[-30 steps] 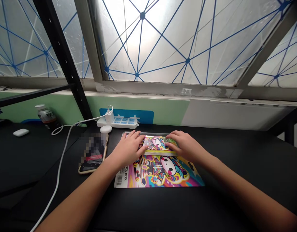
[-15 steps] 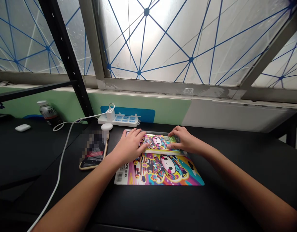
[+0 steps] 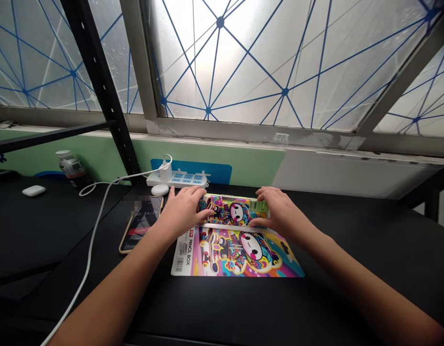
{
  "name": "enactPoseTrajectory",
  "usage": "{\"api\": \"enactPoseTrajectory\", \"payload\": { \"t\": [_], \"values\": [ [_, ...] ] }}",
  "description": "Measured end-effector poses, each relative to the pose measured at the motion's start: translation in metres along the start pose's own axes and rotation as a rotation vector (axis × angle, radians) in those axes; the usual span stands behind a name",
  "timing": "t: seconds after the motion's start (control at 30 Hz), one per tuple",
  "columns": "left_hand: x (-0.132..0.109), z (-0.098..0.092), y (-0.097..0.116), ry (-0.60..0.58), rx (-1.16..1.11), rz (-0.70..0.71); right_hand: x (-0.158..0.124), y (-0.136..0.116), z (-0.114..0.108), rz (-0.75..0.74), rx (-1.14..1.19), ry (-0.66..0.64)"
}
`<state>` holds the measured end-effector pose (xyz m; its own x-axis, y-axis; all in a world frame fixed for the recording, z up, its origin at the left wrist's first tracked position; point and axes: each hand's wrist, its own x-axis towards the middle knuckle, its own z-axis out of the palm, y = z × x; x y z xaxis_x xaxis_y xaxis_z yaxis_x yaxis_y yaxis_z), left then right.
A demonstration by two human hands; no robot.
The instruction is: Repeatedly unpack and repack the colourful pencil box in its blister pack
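Observation:
A colourful pencil box with a cartoon character on its lid lies between my hands, on the far part of a printed card. The card reads "PENCIL BOX" and has the same character. My left hand grips the box's left end, its thumb on the lid and its fingers along the far edge. At the right end, my right hand holds the box with the thumb at the near side and the fingers at the far side. Both palms hide the box's ends.
A phone lies left of the card, partly behind my left forearm. Behind it are a white earbud case and a power strip. A white cable runs across the left side. A bottle stands by the wall.
My left hand has shifted left and farther to the box's end, uncovering more of the lid. My right hand has moved slightly right, its fingers wider apart.

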<state>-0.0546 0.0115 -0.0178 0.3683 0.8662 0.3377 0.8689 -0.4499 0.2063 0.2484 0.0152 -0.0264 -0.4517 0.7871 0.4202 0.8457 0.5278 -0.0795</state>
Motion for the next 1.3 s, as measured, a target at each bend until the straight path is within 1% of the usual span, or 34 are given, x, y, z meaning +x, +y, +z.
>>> {"api": "enactPoseTrajectory", "payload": {
  "t": [0.1, 0.17, 0.23, 0.3, 0.4, 0.47, 0.53, 0.6, 0.63, 0.7, 0.77, 0.83, 0.87, 0.93, 1.07, 1.17, 1.3],
  "values": [
    [0.000, -0.004, 0.002, 0.047, 0.001, 0.020, -0.001, -0.006, -0.001, 0.024, -0.021, 0.009],
    [0.000, -0.006, 0.003, 0.091, 0.001, 0.047, -0.002, -0.008, -0.008, 0.002, -0.040, 0.043],
    [-0.003, -0.012, 0.006, 0.154, -0.027, 0.068, -0.005, -0.012, -0.021, -0.059, -0.040, 0.123],
    [-0.011, -0.021, 0.011, 0.220, -0.076, 0.081, -0.014, -0.018, -0.037, -0.125, -0.015, 0.219],
    [-0.037, -0.032, 0.024, 0.326, -0.133, 0.114, -0.045, -0.033, -0.054, -0.165, 0.005, 0.311],
    [-0.062, -0.031, 0.035, 0.402, -0.154, 0.119, -0.075, -0.042, -0.052, -0.161, -0.011, 0.318],
    [-0.089, -0.022, 0.042, 0.408, -0.197, 0.106, -0.105, -0.048, -0.041, -0.182, -0.014, 0.326],
    [-0.111, -0.006, 0.045, 0.359, -0.247, 0.065, -0.129, -0.052, -0.028, -0.209, -0.010, 0.335],
    [-0.119, 0.003, 0.045, 0.329, -0.268, 0.026, -0.136, -0.054, -0.022, -0.218, -0.001, 0.337],
    [-0.130, 0.016, 0.042, 0.246, -0.299, -0.059, -0.142, -0.058, -0.015, -0.231, 0.022, 0.327],
    [-0.134, 0.024, 0.039, 0.132, -0.323, -0.158, -0.139, -0.061, -0.014, -0.225, 0.045, 0.301],
    [-0.133, 0.024, 0.036, 0.035, -0.341, -0.230, -0.133, -0.061, -0.014, -0.183, 0.076, 0.246],
    [-0.132, 0.023, 0.036, 0.006, -0.349, -0.249, -0.131, -0.061, -0.015, -0.154, 0.101, 0.208],
    [-0.131, 0.019, 0.036, -0.017, -0.361, -0.264, -0.130, -0.058, -0.016, -0.088, 0.159, 0.114],
    [-0.130, 0.015, 0.038, -0.024, -0.380, -0.281, -0.133, -0.056, -0.018, 0.059, 0.241, -0.052],
    [-0.129, 0.016, 0.039, -0.047, -0.393, -0.295, -0.131, -0.055, -0.022, 0.151, 0.328, -0.111],
    [-0.126, 0.016, 0.038, -0.108, -0.447, -0.331, -0.122, -0.049, -0.030, 0.147, 0.425, -0.144]
  ]
}}
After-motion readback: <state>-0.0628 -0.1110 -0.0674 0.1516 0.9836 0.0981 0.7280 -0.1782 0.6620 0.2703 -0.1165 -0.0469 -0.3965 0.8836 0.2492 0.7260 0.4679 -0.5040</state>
